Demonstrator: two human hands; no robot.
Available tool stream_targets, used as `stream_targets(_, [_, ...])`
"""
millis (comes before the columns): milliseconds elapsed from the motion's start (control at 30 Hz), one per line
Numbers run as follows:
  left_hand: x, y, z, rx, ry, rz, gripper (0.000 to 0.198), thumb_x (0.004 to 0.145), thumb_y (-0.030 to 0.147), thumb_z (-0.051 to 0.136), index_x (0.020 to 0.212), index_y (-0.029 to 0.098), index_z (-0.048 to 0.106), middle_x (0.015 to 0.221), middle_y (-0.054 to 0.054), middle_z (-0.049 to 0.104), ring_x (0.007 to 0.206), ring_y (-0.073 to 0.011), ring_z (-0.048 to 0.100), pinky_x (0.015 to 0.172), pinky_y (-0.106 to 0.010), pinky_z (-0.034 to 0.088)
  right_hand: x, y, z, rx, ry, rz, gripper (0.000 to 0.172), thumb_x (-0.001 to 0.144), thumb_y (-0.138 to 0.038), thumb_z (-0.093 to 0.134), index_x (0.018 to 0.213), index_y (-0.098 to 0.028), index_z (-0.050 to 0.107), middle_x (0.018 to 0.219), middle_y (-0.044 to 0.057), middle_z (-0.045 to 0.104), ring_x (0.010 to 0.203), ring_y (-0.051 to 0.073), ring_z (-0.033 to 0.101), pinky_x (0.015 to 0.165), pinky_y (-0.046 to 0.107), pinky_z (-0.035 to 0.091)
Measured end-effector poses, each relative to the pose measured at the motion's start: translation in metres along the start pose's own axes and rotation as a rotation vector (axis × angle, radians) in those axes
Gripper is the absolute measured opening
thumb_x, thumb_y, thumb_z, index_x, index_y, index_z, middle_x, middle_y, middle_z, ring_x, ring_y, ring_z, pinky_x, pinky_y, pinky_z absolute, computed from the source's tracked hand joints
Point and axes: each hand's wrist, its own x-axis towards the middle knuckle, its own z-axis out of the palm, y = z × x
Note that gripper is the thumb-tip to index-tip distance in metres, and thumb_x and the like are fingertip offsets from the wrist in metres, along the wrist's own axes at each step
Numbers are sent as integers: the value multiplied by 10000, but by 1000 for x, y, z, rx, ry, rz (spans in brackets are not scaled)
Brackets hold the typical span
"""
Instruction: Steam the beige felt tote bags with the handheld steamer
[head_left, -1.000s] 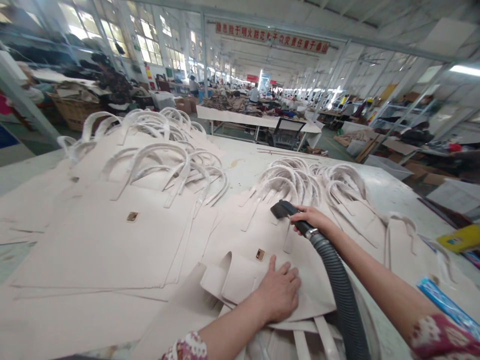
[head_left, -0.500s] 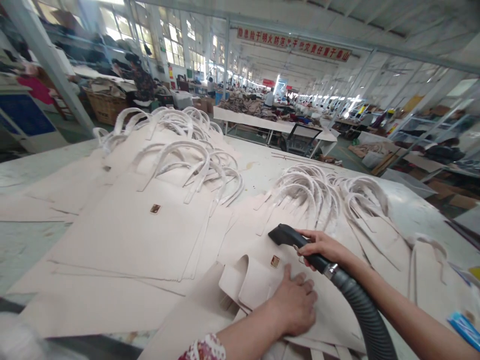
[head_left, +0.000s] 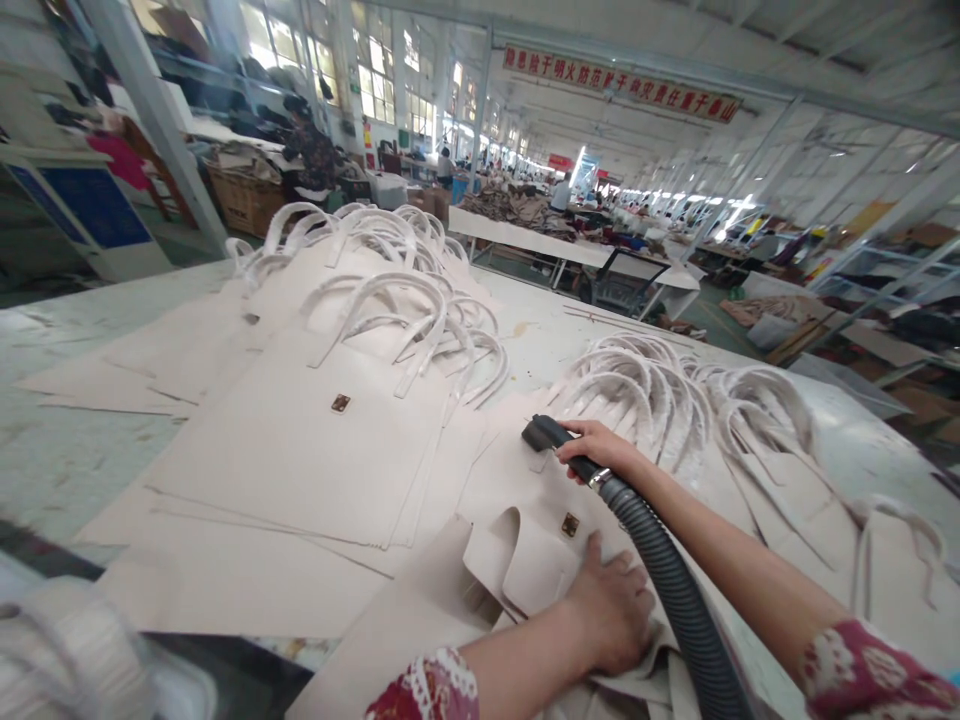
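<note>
My right hand (head_left: 600, 447) is wrapped round a black vacuum nozzle (head_left: 549, 434), from which a ribbed grey hose (head_left: 667, 580) runs down to the bottom edge. The nozzle's head is over the upper part of a cream bag panel (head_left: 517, 480); whether it touches cannot be made out. My left hand (head_left: 616, 608) lies on the same panel with its fingers apart, just below a small gold metal plate (head_left: 570, 525). Beside that hand, a curled cream flap (head_left: 491, 550) stands up from the panel. White wrapped strap handles (head_left: 637, 390) arch above the panels.
On the left lies a stack of cream panels (head_left: 300, 450) with wrapped handles (head_left: 420, 310). More handled panels (head_left: 787, 500) are on the right of the pale table (head_left: 45, 350). A whitish rolled bundle (head_left: 75, 650) sits at the lower left. People work farther back.
My right hand has moved the nozzle a little up and left across the panel. The left hand stays in place on the panel. The camera view has shifted slightly left.
</note>
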Motion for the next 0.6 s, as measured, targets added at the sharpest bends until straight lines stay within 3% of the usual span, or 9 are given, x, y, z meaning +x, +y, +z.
stream_targets(67, [1,-10,-16,-105,83,-163,308,768,348,467,1015,202,577,1061,-83,577,1035,-277,462,909,-479,277,-2,0,-3,17,54,-48,680,572,-138,645,1227,-145,460,541,2,611,438,198,603,339,247,473])
stream_targets(167, [-2,-51,-51,-193,265,-602,284,760,280,461,1017,229,571,1045,-47,581,1002,-227,491,897,-369,329,-18,4,-16,58,142,-114,732,598,-165,651,1280,-157,385,603,5,623,475,183,610,388,253,492])
stream_targets(267, [-9,-105,-79,-158,376,-903,421,795,165,337,1208,144,416,1204,-134,466,1125,-257,397,927,-406,290,-38,11,-25,96,178,-151,721,606,-176,662,1273,-174,389,679,18,639,514,177,617,427,262,504])
stream_targets(333, [-13,-133,-86,-146,399,-1064,476,770,151,363,1240,74,346,1220,-202,421,1138,-310,370,905,-453,290,-45,17,-23,113,168,-148,729,600,-184,670,1273,-175,388,696,25,645,518,183,617,426,271,502])
stream_targets(467, [-17,-157,-83,-153,388,-1151,557,701,214,514,1218,86,350,1184,-185,454,1094,-304,417,894,-391,315,-44,26,-11,129,113,-114,777,578,-199,680,1289,-166,367,679,28,655,493,194,612,402,282,489])
stream_targets(600, [-16,-166,-82,-219,340,-1162,389,663,223,566,1030,108,504,1029,-165,553,978,-282,516,807,-340,379,-37,28,-2,142,52,-99,785,570,-205,682,1289,-164,371,678,25,660,501,197,614,410,281,484])
